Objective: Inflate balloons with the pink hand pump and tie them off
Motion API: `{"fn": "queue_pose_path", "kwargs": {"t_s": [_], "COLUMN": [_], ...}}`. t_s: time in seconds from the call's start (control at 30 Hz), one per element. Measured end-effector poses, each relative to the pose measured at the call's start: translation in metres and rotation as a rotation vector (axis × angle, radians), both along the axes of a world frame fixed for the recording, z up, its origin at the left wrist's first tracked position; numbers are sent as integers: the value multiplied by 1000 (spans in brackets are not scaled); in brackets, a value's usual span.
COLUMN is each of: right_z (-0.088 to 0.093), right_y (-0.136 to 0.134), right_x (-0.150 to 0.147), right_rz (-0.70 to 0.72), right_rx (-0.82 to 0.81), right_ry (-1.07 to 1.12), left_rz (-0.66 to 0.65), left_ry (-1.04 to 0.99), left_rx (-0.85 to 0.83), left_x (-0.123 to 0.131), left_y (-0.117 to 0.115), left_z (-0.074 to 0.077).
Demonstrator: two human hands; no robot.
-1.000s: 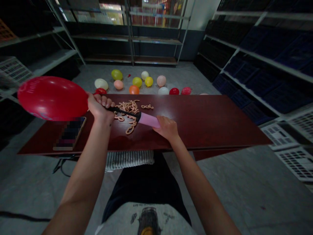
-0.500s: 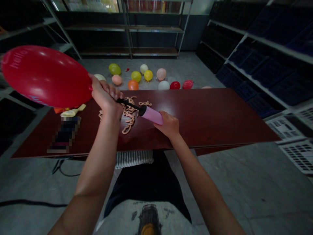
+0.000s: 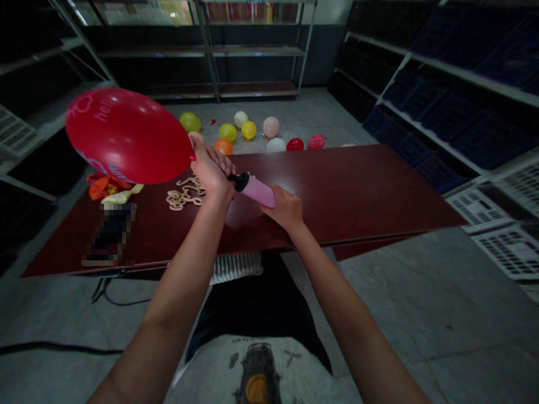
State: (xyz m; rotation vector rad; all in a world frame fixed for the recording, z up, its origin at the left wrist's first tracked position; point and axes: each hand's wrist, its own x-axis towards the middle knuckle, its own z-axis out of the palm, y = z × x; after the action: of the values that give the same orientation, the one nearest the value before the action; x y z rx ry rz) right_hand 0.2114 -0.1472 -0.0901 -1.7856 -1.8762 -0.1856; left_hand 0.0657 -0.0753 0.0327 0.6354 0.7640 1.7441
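An inflated red balloon (image 3: 128,134) with printed lettering points up to the left, its neck at my left hand (image 3: 213,168). That hand is closed around the balloon's neck and the black end of a hand balloon pump (image 3: 259,191). My right hand (image 3: 284,206) grips the lower end of the pump's pink barrel. Little of the black rod shows between the barrel and my left hand. Beneath my left wrist, tan string-like loops (image 3: 181,197) lie on the dark red table (image 3: 349,185), partly hidden by the arm.
Uninflated orange balloons (image 3: 101,185), a pale yellow one (image 3: 122,196) and a blurred-out phone (image 3: 112,233) lie at the table's left. Several inflated balloons (image 3: 228,133) rest on the floor beyond. Metal shelves (image 3: 256,51) stand behind; white crates (image 3: 475,209) are at the right.
My left hand and the red balloon have moved right, toward my right hand. The black rod has slid into the pink barrel, shortening the pump. The view has shifted slightly.
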Motion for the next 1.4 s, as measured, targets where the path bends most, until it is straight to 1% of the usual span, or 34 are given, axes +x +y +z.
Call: {"fn": "queue_pose_path", "kwargs": {"t_s": [0.1, 0.23, 0.3, 0.37, 0.5, 0.63, 0.7, 0.77, 0.87, 0.97, 1.1, 1.2, 1.3, 1.4], "right_z": [1, 4, 4, 6, 15, 27, 26, 19, 3, -9, -11, -9, -9, -10], "right_y": [-1, -2, 0, 3, 22, 50, 63, 74, 83, 86, 89, 90, 90, 90], "right_x": [-3, -4, -4, -4, -10, -23, -31, -40, -51, -52, -46, -45, -46, -47], "right_rz": [33, 107, 133, 159, 217, 211, 212, 213, 212, 200, 109, 85, 83, 65], "right_rx": [5, -11, -13, -8, 2, 38, 69, 100, 128, 158, 187, 170, 162, 163], "right_ry": [-43, -156, -203, -228, -251, -259, -240, -206, -143, -78, 20, 73, 116, 144], "left_rz": [18, 45, 74, 116, 173, 256, 283, 323, 389, 401, 378, 333, 283, 211], "left_ry": [-31, -103, -136, -150, -121, -71, -47, -40, -27, -8, 20, 56, 107, 156], "left_rx": [-28, -82, -94, -77, -14, 47, 78, 113, 137, 146, 129, 141, 142, 151], "left_x": [-15, -37, -50, -66, -102, -137, -150, -156, -153, -139, -120, -106, -85, -61], "left_y": [-4, -12, -16, -20, -20, -11, -6, -2, 4, 12, 32, 51, 66, 74], "left_z": [-3, -10, -11, -8, 4, 23, 33, 41, 49, 51, 49, 48, 43, 28]}}
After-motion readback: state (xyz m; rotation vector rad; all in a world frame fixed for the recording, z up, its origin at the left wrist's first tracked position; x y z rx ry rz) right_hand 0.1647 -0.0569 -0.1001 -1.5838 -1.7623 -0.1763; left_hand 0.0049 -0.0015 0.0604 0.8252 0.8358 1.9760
